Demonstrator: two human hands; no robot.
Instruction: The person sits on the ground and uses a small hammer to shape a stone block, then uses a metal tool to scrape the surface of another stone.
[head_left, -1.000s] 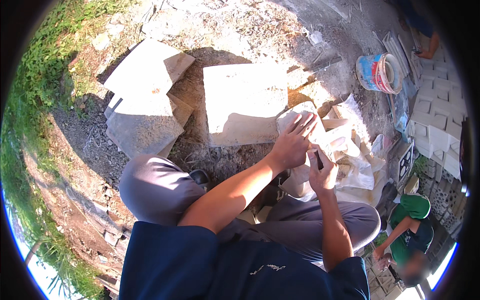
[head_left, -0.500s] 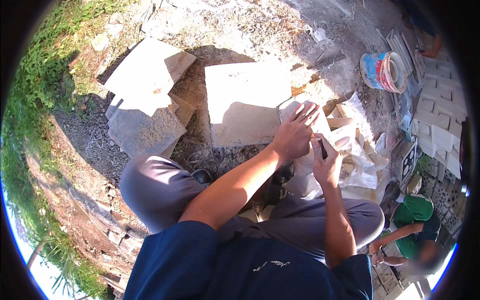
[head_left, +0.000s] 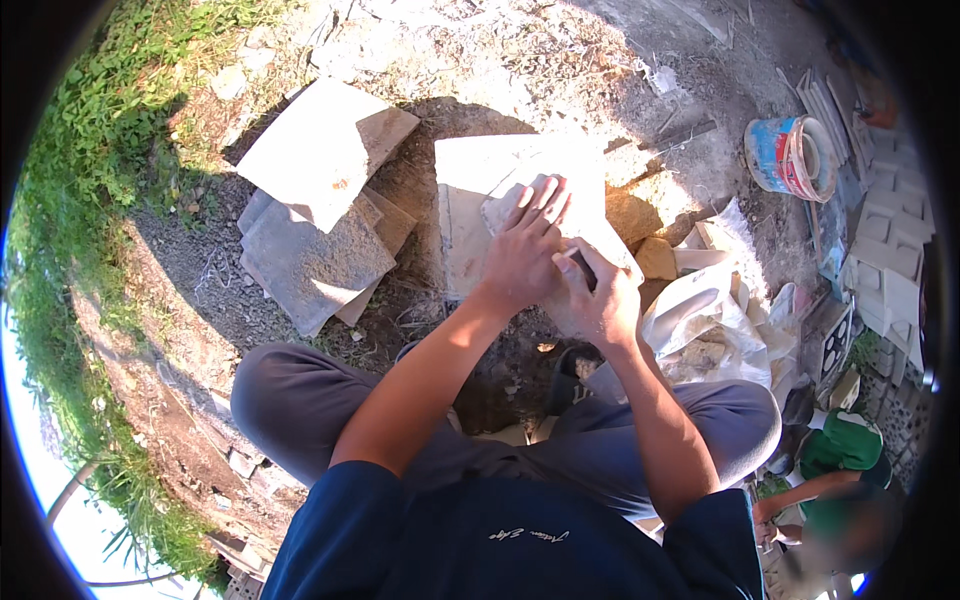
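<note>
A single head-worn fisheye view, from the left camera of a side-by-side pair, looks steeply down over the shirt (head_left: 440,545) at the lower edge. It faces past the knees (head_left: 285,400) to the fingers (head_left: 541,207) mid-picture, fairly near, and its round field reaches from greenery (head_left: 110,125) at left to a bucket (head_left: 772,160) at right.

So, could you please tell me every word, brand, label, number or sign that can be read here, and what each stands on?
Dark blue shirt: white script lettering across the chest, legible, but I won't copy its wording.
Blue and red bucket: any print is too small and blurred to read.
Dark shoe: any marks are too small to read.
</note>
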